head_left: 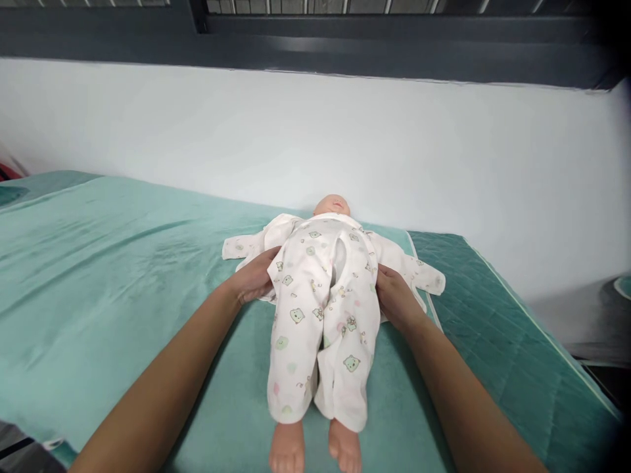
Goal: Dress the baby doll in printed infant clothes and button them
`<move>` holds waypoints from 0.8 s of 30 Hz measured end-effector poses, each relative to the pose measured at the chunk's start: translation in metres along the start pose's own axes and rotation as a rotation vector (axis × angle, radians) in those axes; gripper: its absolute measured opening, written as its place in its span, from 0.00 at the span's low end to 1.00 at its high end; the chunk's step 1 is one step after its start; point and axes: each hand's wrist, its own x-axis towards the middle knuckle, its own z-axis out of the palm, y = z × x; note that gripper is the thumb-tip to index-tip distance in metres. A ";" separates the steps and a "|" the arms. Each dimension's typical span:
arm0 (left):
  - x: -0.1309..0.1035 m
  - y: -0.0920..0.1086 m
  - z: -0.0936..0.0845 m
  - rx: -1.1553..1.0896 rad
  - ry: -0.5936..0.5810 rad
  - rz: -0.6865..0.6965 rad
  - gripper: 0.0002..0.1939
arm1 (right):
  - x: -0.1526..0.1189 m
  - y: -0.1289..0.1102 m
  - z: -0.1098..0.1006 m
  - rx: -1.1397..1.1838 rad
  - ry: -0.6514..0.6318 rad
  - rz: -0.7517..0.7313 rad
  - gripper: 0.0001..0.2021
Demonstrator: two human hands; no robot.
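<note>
A baby doll (333, 204) lies on its back, its head near the wall and its bare feet toward me. White printed pants (300, 315) cover its legs and much of its front. The sleeves of a white printed top (389, 253) spread out to both sides. My left hand (256, 274) is at the left side of the pants' waist, its fingertips hidden by the cloth. My right hand (394, 295) is at the right side of the waist, its fingers partly tucked behind the fabric. Both hands touch the clothing at hip level.
A light green sheet (123, 276) covers the bed, with a darker quilted pad (503, 335) at the right. Behind the doll stands a white wall (296, 131). A dark metal bed frame (369, 49) runs across the top.
</note>
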 end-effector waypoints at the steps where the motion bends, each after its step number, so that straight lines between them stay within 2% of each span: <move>1: 0.001 -0.003 0.000 -0.033 -0.015 0.003 0.24 | -0.001 -0.001 0.001 0.003 -0.005 0.002 0.20; 9: 0.012 -0.018 -0.007 -0.127 -0.038 -0.021 0.24 | -0.005 -0.007 0.004 0.227 -0.102 0.086 0.18; 14: 0.013 -0.022 -0.009 -0.105 -0.031 -0.047 0.22 | -0.009 -0.010 -0.002 0.226 -0.206 0.079 0.22; 18: 0.014 -0.023 -0.009 -0.111 -0.059 -0.034 0.22 | -0.008 -0.008 -0.001 0.188 -0.170 0.116 0.20; 24: 0.016 -0.021 -0.002 -0.195 -0.001 -0.046 0.22 | -0.003 -0.003 0.002 0.195 -0.138 0.128 0.19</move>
